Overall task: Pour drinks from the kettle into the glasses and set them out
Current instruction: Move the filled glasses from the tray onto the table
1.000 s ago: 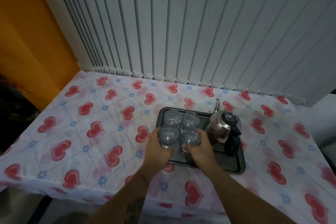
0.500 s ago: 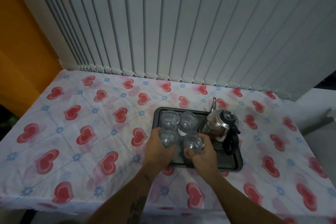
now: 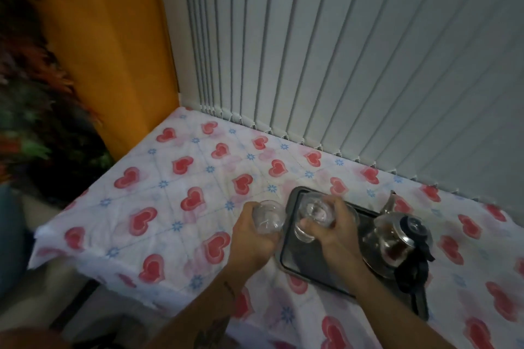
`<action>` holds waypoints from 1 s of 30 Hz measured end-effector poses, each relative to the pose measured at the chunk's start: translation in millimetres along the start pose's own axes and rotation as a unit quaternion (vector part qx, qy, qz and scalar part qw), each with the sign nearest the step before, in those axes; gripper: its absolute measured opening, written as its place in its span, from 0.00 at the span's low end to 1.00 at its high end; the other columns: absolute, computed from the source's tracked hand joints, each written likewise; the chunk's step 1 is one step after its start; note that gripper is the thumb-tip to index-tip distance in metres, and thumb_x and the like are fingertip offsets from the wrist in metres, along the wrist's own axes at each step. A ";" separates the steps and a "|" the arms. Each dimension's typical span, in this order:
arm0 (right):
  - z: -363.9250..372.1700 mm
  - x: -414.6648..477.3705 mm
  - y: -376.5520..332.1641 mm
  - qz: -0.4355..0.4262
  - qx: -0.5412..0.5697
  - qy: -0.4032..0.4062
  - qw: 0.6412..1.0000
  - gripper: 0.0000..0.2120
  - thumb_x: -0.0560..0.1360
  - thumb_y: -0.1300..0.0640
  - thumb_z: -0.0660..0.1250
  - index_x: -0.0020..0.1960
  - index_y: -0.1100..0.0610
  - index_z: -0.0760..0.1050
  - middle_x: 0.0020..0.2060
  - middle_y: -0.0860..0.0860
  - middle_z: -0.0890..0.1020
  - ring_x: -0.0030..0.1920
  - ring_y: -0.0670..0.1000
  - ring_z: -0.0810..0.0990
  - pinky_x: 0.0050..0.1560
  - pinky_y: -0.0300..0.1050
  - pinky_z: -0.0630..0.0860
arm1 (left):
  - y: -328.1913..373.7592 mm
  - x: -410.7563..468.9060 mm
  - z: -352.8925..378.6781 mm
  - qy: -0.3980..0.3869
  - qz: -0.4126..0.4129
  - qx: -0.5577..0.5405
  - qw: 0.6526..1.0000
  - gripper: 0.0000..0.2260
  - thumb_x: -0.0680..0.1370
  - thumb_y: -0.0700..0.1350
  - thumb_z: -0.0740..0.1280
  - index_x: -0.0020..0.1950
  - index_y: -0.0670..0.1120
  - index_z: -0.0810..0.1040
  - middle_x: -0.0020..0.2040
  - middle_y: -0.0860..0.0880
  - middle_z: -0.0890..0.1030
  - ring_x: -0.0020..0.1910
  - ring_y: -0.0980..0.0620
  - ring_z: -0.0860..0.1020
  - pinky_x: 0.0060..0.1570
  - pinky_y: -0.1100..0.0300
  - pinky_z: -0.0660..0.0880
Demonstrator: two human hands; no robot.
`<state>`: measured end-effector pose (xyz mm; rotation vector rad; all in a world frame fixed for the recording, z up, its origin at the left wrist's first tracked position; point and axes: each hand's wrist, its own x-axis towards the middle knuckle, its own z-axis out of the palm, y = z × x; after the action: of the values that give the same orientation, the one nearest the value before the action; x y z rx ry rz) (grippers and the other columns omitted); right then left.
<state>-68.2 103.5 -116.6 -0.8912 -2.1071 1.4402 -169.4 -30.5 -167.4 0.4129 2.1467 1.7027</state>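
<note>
Our left hand (image 3: pixel 251 238) grips one glass (image 3: pixel 268 217) beside the tray (image 3: pixel 286 246), our right hand (image 3: pixel 333 231) grips another glass (image 3: pixel 317 211) above it.

Both forearms are bare right up to the bottom edge of the view, with no sleeves, watch or bracelet showing. The left forearm (image 3: pixel 209 312) carries dark tattoo work: a small mark near the wrist and a larger, blurred design lower down toward six o'clock. The left hand (image 3: pixel 251 238) and right hand (image 3: pixel 333 231) wear no gloves; any rings are too blurred to tell.
</note>
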 end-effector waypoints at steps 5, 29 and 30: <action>39.0 40.4 -31.2 -0.011 -0.001 -0.060 0.998 0.24 0.66 0.59 0.79 0.58 0.52 0.72 0.48 0.47 0.81 0.47 0.48 0.81 0.46 0.46 0.77 | -15.7 -7.9 -39.7 0.057 -0.035 0.022 0.998 0.24 0.64 0.43 0.77 0.54 0.55 0.71 0.49 0.53 0.80 0.46 0.56 0.80 0.37 0.71 0.75; 156.8 210.9 0.0 0.104 -0.046 -0.107 0.988 0.30 0.69 0.57 0.74 0.68 0.50 0.67 0.60 0.54 0.78 0.53 0.55 0.76 0.48 0.45 0.72 | -43.2 3.0 -77.2 0.176 -0.076 0.017 0.981 0.23 0.67 0.45 0.77 0.55 0.57 0.71 0.49 0.55 0.80 0.47 0.52 0.81 0.41 0.58 0.82; 157.0 213.6 1.8 0.104 -0.047 -0.107 0.988 0.30 0.69 0.58 0.74 0.68 0.50 0.67 0.59 0.54 0.78 0.52 0.54 0.76 0.45 0.43 0.71 | -44.7 3.4 -76.6 0.177 -0.076 0.018 0.981 0.23 0.67 0.45 0.77 0.55 0.57 0.71 0.49 0.56 0.80 0.47 0.52 0.81 0.41 0.58 0.82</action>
<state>-321.4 154.5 -176.3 -1.0618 -2.3124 1.6156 -207.5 -105.5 -195.8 -0.0535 2.3850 1.7563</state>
